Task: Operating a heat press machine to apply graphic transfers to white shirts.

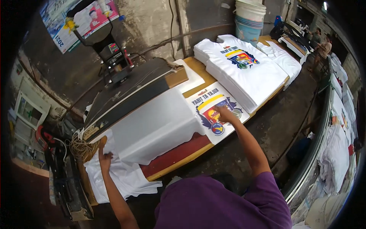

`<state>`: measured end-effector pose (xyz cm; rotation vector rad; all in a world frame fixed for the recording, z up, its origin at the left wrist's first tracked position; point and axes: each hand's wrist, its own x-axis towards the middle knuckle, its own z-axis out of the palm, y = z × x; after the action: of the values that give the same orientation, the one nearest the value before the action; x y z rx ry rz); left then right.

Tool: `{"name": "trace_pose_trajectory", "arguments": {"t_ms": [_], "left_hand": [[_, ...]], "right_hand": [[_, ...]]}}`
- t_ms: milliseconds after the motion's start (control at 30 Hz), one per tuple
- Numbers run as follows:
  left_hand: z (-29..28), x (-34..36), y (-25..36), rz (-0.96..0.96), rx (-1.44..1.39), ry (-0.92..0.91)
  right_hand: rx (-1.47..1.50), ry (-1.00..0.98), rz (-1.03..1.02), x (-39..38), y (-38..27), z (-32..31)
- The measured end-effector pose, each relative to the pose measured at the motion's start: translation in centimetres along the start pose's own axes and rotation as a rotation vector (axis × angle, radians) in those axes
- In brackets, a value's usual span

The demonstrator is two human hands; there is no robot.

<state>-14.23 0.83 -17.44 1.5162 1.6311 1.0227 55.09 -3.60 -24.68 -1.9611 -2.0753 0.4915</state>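
My right hand (pixel 225 114) rests over a white printed sheet (pixel 201 95) with a colourful emblem, its fingers curled; whether they pinch anything is hidden. Over at the left, my left hand (pixel 105 155) is held above a white shirt (pixel 126 177), thumb and fingers apart, at the end of the heat press. A smooth whitish cover sheet (pixel 152 128) drapes over the press bed and hangs down its front. Behind it rises the dark upper plate of the heat press (pixel 131 103), with a control box (pixel 114 55) on top.
A tall stack of printed white shirts (pixel 236 76) stands right of the sheet, with nested buckets (pixel 249 21) behind. Coiled cord (pixel 79 147) hangs near the press's left end. A rack with white garments (pixel 335 152) runs along the right; two people (pixel 324 47) are far off.
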Motion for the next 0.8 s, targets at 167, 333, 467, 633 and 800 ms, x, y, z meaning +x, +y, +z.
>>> {"name": "trace_pose_trajectory", "arguments": {"t_ms": [167, 333, 467, 633, 800], "left_hand": [[0.4, -10.4, -5.8, 0.003, 0.049, 0.009], [3.4, -18.2, -5.7, -0.204, -0.026, -0.009], [7.1, -21.8, -4.6, -0.23, -0.01, 0.028], [17.1, -24.4, 0.3, -0.054, 0.029, -0.129], [26.4, -25.3, 8.8, 0.331, 0.075, -0.455]], "right_hand": [[-0.411, -0.237, 0.078, -12.3, 1.1, 5.7], [-0.475, 0.155, -0.15, -13.6, 4.9, 5.5], [-0.263, 0.274, -0.109, -12.3, 4.3, 1.5], [0.126, 0.705, 0.245, -12.1, 2.0, -3.3], [-0.103, 0.912, -0.276, -12.3, -1.9, -4.4]]}}
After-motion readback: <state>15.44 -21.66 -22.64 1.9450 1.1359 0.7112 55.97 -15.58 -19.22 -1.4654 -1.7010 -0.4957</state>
